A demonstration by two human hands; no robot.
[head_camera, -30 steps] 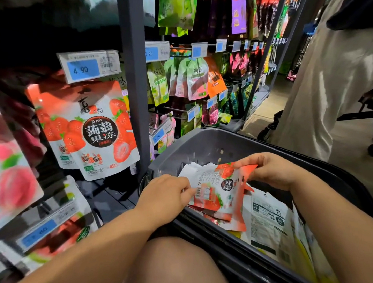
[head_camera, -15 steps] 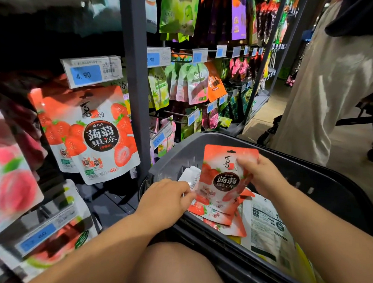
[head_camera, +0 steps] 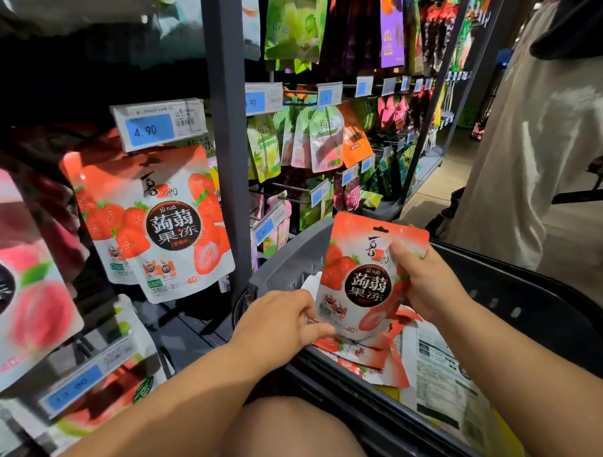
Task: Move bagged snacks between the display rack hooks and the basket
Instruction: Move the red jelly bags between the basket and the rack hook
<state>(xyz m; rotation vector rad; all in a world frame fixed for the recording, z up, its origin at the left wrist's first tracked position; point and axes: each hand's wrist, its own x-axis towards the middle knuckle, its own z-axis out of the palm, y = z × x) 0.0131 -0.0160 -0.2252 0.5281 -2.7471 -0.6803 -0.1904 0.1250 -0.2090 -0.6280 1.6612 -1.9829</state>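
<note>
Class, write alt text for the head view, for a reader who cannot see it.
A person's right hand holds a strawberry jelly pouch upright over a dark basket, while the left hand pinches its lower corner. Matching pouches hang on the rack at left.

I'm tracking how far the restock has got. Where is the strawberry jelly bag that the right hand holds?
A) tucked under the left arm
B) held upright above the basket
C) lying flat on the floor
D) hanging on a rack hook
B: the right hand grips the strawberry jelly bag upright over the basket, and its hang hole is free of any hook.
</note>
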